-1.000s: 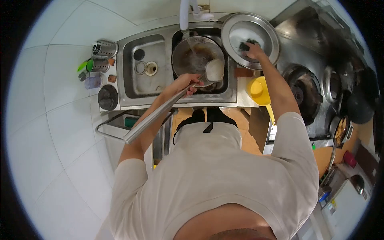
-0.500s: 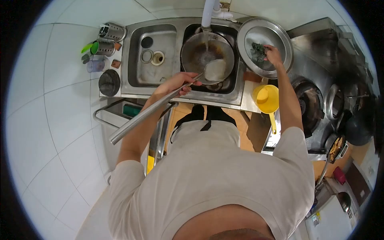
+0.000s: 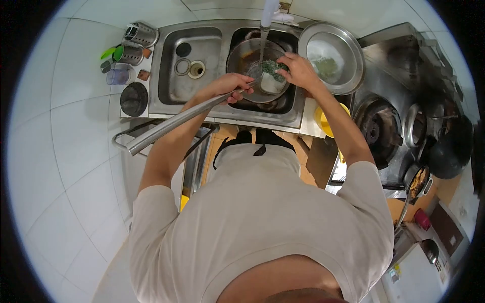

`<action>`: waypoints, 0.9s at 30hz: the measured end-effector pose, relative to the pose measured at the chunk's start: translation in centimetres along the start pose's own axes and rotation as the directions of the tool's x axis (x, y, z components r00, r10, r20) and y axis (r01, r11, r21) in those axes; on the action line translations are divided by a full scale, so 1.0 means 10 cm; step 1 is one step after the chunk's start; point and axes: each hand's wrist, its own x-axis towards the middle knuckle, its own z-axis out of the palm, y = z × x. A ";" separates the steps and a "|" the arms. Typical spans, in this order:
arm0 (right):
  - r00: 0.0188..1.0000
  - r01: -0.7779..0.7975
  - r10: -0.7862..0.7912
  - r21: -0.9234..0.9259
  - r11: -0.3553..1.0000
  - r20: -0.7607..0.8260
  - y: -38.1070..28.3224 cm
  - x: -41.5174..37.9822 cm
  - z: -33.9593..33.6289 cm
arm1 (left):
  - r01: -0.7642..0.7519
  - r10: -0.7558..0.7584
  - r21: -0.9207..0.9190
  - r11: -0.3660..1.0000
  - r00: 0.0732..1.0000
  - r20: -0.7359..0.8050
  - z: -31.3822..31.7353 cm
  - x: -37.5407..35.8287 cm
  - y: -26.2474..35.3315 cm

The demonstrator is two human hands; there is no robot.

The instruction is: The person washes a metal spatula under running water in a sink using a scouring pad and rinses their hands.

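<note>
My left hand is closed round the thin part of a long metal-handled ladle, whose head lies over the wok in the right sink basin. Between the fingers of my right hand is a dark green scouring pad, held over the wok beside the ladle's head. Water runs from the white tap into the wok. Right of the basin stands a round metal bowl with a greenish patch at its bottom. My right forearm partly covers a yellow dipper.
The left basin holds a metal ring by its drain. Perforated metal holders, a clear cup and a dark round object stand at the left edge. A stove burner and a dark wok are on the right.
My right hand has moved left from the metal bowl to the wok, bringing the green scouring pad with it. My left hand still holds the ladle, and the view has shifted slightly.
</note>
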 end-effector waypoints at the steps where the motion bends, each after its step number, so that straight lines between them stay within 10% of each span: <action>1: 0.998 0.053 -0.055 -0.079 0.995 -0.025 0.00 0.04 -0.01 | -0.008 0.010 0.041 0.999 0.999 -0.044 0.10 -0.10 0.07; 7: 0.964 0.264 -0.267 -0.134 0.955 -0.003 -0.14 0.15 0.05 | 0.000 0.005 0.152 0.988 0.999 -0.032 0.08 -0.23 0.19; 20: 0.998 0.050 -0.060 -0.303 0.952 -0.024 -0.06 0.36 0.24 | -0.070 0.075 0.081 0.994 0.995 -0.065 -0.11 -0.28 0.19; 23: 0.927 0.273 -0.305 -0.167 0.947 -0.219 0.03 0.30 0.25 | -0.066 0.077 0.108 0.992 0.992 -0.100 -0.15 -0.38 0.21; 27: 0.973 0.189 -0.210 -0.186 0.964 -0.099 0.13 0.27 0.22 | -0.082 0.095 0.110 0.990 0.989 -0.116 -0.08 -0.51 0.28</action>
